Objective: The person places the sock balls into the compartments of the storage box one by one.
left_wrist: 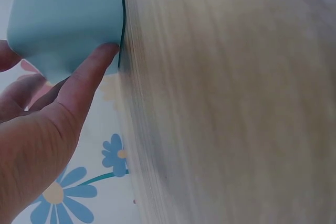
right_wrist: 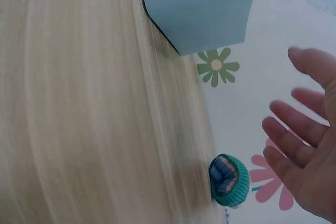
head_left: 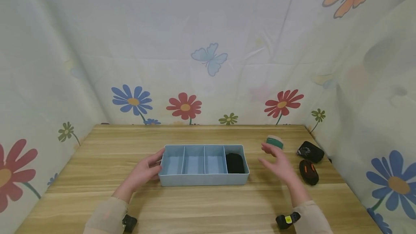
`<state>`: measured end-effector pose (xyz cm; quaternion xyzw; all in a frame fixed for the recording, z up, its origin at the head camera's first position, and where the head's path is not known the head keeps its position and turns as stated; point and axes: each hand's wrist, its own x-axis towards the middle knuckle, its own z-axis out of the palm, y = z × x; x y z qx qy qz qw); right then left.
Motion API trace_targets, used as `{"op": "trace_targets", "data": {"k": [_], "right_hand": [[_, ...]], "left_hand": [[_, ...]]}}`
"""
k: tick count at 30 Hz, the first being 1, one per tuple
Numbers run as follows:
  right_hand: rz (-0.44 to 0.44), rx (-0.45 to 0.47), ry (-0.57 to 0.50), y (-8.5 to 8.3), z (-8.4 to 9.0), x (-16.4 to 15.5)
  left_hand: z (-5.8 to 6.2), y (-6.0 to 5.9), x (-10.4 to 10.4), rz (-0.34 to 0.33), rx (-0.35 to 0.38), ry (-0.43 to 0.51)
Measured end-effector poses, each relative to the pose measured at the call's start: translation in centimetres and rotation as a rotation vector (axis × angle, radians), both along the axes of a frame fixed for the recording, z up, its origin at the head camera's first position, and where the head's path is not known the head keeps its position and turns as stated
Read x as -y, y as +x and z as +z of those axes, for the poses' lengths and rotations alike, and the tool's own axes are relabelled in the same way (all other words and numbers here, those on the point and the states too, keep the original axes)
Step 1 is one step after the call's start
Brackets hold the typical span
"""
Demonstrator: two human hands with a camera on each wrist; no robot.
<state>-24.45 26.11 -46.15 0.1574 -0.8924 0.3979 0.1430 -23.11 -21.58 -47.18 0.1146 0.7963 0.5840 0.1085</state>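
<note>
Beige sleeves (head_left: 105, 215) lie nearest, over a wooden table (head_left: 195, 208). The left hand (head_left: 143, 172), thumb and fingers extended, touches the left end of a blue box (head_left: 204, 180); the right hand (head_left: 279, 163), fingers spread, is near the box's right end, apart from it. The box's rightmost compartment holds a black roll (head_left: 235, 163). To the right lie two dark rolls (head_left: 308, 172), then a green roll (head_left: 274, 142); behind hangs a flowered curtain (head_left: 156, 17).

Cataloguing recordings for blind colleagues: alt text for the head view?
A person's left hand touches a pale blue four-compartment box on a wooden table, a black item in its rightmost compartment. The right hand hovers open near a green bundle.
</note>
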Motion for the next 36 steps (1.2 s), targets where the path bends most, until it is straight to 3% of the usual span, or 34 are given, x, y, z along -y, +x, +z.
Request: {"op": "trace_targets", "data": {"k": [8,16,28,36], "right_hand": [[-0.238,0.11,0.005,-0.7,-0.1,-1.6],[-0.395,0.171,0.037,-2.0,-0.9,-2.7],[-0.544,0.289,-0.202,-3.5,-1.6,-2.9],[-0.577,0.329,-0.187,-5.0,-2.3,-2.5]], "left_hand": [[-0.1,-0.1,0.0,0.002,0.005,-0.007],[0.0,-0.1,0.0,-0.005,0.004,0.001],[0.0,-0.1,0.1,-0.008,-0.008,-0.006],[0.0,0.0,0.1,-0.003,-0.013,-0.006]]}}
